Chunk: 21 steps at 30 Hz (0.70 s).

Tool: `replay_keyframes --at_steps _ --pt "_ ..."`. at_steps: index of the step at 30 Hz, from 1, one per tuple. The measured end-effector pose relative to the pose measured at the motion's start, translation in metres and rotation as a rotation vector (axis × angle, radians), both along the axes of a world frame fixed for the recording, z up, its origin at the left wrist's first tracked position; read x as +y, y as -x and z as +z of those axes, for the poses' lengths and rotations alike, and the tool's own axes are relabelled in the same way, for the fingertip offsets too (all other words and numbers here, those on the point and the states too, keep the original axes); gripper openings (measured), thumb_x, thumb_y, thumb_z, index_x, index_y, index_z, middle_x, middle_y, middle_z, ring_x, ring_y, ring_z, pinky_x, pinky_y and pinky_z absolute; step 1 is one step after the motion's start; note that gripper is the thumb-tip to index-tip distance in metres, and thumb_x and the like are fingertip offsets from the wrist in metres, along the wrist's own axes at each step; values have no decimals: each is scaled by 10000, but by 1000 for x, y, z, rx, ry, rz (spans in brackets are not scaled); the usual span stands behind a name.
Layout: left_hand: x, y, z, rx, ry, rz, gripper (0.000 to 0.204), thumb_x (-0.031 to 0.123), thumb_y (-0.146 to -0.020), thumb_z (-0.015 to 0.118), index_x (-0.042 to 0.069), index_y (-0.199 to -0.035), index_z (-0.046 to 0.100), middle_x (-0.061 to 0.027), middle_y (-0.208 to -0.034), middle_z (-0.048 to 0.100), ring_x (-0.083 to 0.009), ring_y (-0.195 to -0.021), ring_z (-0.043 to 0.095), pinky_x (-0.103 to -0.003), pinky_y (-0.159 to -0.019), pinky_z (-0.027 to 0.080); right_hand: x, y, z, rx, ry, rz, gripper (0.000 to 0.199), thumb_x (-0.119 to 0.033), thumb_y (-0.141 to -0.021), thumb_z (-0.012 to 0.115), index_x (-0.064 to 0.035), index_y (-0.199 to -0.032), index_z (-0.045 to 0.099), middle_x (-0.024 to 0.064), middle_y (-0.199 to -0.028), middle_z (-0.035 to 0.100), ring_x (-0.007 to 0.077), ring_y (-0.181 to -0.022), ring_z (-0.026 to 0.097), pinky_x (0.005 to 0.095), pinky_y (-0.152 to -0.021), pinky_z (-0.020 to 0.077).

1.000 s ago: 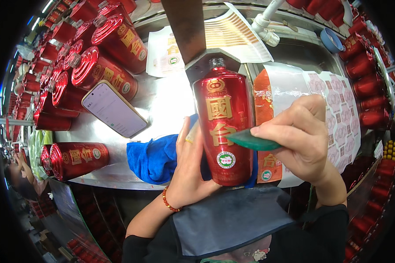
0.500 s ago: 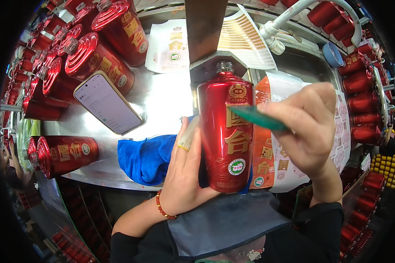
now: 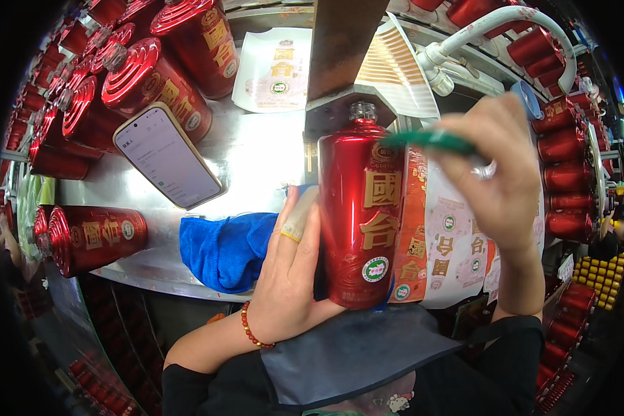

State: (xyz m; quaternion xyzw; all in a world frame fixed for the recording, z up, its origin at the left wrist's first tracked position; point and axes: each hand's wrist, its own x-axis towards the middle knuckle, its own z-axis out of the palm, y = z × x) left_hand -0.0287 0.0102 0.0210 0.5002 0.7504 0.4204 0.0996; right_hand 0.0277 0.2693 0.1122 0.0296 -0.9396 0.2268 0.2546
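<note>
Found green tool [image 3: 440, 141] now at the gold emblem [image 3: 387, 150] near the shoulder of the red bottle [image 3: 350, 215], against a position over the lower character [image 3: 376, 231] one second earlier and by the upper character [image 3: 383, 189] half a second earlier. Judged to mean progress up the bottle's face to the topmost marking; unable to confirm contact at the tip. Located bottle at the near edge of the metal surface [image 3: 263, 156], neck pointing away, with blue cloth [image 3: 225, 253] just beside. Recorded for right hand [image 3: 499, 177]: grip closed in a pinch on the tool, blurred. Recorded for left hand [image 3: 282, 277]: grip unclosed, straight fingers laid along the bottle's left side, thumb parted from them at the base. Noted against the earliest frame: emblem and characters set nearer the bottle's right edge, suggesting a slight roll, though allowing also for a shifted view; right hand raised toward the neck end; left hand kept in the same bracing position.
</note>
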Motion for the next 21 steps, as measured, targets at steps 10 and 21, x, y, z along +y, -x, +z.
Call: replay_keyframes --at_steps 10,21 --pt "-4 1 -6 -29 15 -21 1206 282 -694 935 -99 -1572 201 -334 -1572 321 -567 -1467 290 -597 -1203 264 -16 -28 -5 24 -364 139 280 -96 -724 781 -160 -996 788 -16 -898 638 188 -826 513 310 -728 388" --pt "0 -11 -7 -34 -106 -3 1169 258 -684 938 -8 -1599 262 -300 -1655 161 -525 -1516 197 -553 -1221 236 -8 -49 -26 -106 347 -318 177 -40 -871 749 -36 -1047 743 95 -886 684 199 -787 631 314 -717 483"
